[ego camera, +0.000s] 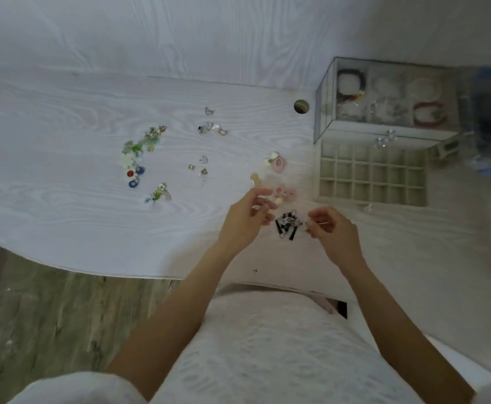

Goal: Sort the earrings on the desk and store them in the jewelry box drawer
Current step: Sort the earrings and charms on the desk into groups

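You see a white wood-grain desk [63, 118] filling the upper frame, curved front edge at lower left. White wood-grain wall panel [151, 30] behind it. Grey-green plank floor [43, 316] lower left. Round cable hole [301, 106] upper right. Light soft, dim.

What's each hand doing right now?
Left hand: pinching a small earring.
Right hand: fingers curled, pinching something thin; what it is cannot be told.

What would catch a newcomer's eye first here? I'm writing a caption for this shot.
Probably the two hands, left hand and right hand, raised close together over the black earrings at the desk's near edge. Next, the colourful earring cluster at mid-desk, and the open gridded drawer on the right.
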Motion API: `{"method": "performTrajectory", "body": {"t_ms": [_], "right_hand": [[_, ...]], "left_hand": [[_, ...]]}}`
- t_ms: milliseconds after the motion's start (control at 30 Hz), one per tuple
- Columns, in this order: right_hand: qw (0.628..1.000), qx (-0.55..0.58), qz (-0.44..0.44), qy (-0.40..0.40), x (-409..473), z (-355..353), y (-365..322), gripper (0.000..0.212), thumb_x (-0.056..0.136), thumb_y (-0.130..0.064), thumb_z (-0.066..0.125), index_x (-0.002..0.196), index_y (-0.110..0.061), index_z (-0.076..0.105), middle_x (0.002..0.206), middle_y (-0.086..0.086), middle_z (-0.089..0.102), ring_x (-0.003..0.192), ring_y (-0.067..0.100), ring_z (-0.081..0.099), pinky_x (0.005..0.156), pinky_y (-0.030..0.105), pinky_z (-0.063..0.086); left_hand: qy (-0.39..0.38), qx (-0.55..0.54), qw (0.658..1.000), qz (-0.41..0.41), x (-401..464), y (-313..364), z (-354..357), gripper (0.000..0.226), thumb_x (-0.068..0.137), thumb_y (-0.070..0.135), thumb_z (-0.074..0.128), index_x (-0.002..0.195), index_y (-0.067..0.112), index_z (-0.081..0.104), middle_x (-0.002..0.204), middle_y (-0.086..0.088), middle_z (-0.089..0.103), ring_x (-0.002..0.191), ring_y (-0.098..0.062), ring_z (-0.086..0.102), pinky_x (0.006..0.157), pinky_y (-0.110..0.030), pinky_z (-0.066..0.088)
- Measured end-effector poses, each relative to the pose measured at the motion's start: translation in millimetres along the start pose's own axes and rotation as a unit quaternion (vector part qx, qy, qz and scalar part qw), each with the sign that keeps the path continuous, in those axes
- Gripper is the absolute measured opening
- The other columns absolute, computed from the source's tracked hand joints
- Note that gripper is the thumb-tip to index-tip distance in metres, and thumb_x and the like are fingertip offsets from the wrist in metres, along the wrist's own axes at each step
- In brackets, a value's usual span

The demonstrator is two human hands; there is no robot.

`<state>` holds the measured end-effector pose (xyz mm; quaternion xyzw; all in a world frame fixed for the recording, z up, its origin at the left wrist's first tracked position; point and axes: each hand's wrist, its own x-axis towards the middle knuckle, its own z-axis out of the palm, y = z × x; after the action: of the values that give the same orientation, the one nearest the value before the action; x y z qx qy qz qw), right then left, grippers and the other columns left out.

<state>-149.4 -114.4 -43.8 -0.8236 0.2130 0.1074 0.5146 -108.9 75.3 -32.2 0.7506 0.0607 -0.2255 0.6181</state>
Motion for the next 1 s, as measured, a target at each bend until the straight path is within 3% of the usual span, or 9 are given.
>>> {"method": "performTrajectory", "body": {"t_ms": [133,200,333,533,633,767,1000], "right_hand": [[0.995,-0.038,0.023,0.09,-7,-27,31,0.012,0.085,-0.001,0.061,0.09,-0.011,0.064,0.083,0.003,0.067,0.075,0.022,0.066,0.078,0.037,0.056],[0.991,-0.063,0.031,0.114,-7,-36,39,0.011,0.085,-0.003,0.06,0.092,-0.011,0.065,0.089,0.005,0.068,0.081,0.025,0.066,0.077,0.035,0.054],[0.988,-0.108,0.03,0.109,-3,-46,44,0.015,0.085,-0.01,0.062,0.1,-0.012,0.065,0.098,0.006,0.069,0.084,0.022,0.065,0.072,0.025,0.045],[0.993,-0.091,0.018,0.077,-11,-67,53,0.024,0.084,-0.004,0.06,0.106,-0.012,0.063,0.11,0.008,0.063,0.082,0.022,0.066,0.079,0.043,0.056],[0.986,-0.142,0.003,0.089,-18,-74,66,0.034,0.083,-0.003,0.06,0.115,-0.014,0.06,0.111,0.008,0.06,0.084,0.019,0.062,0.079,0.032,0.051],[0.983,-0.18,0.004,0.029,-18,-71,71,0.064,0.081,-0.007,0.064,0.139,-0.018,0.04,0.121,0.007,0.045,0.078,0.011,0.05,0.076,0.022,0.039],[0.981,-0.187,-0.041,0.04,0,-45,52,0.042,0.082,-0.002,0.058,0.123,-0.01,0.054,0.114,0.01,0.053,0.089,0.02,0.055,0.07,0.022,0.034]], "left_hand": [[-0.094,0.086,0.992,0.013,0,3,67,0.031,0.089,-0.004,0.043,0.113,0.01,0.056,0.098,-0.003,0.063,0.082,-0.018,0.062,0.079,-0.028,0.051],[-0.108,0.169,0.979,0.036,0,0,92,0.032,0.088,-0.003,0.045,0.116,0.008,0.056,0.11,-0.009,0.063,0.095,-0.024,0.061,0.088,-0.031,0.048],[-0.103,0.294,0.947,0.081,0,-2,117,0.038,0.087,-0.004,0.042,0.121,0.007,0.057,0.119,-0.014,0.061,0.104,-0.031,0.059,0.092,-0.034,0.045],[-0.098,0.34,0.93,0.102,-4,-2,124,0.044,0.087,-0.004,0.042,0.126,0.012,0.055,0.139,-0.015,0.048,0.126,-0.028,0.048,0.107,-0.034,0.037],[-0.067,0.397,0.907,0.124,-7,-7,118,0.052,0.084,-0.012,0.041,0.132,0.007,0.047,0.137,-0.015,0.048,0.122,-0.031,0.046,0.102,-0.033,0.037],[-0.08,0.486,0.861,0.126,0,-8,123,0.065,0.081,-0.009,0.047,0.141,0.007,0.029,0.137,-0.015,0.038,0.118,-0.031,0.04,0.1,-0.036,0.038],[-0.07,0.46,0.88,0.096,13,-1,135,0.056,0.077,-0.006,0.052,0.132,0.006,0.042,0.119,-0.02,0.046,0.094,-0.037,0.055,0.076,-0.038,0.048]]}}
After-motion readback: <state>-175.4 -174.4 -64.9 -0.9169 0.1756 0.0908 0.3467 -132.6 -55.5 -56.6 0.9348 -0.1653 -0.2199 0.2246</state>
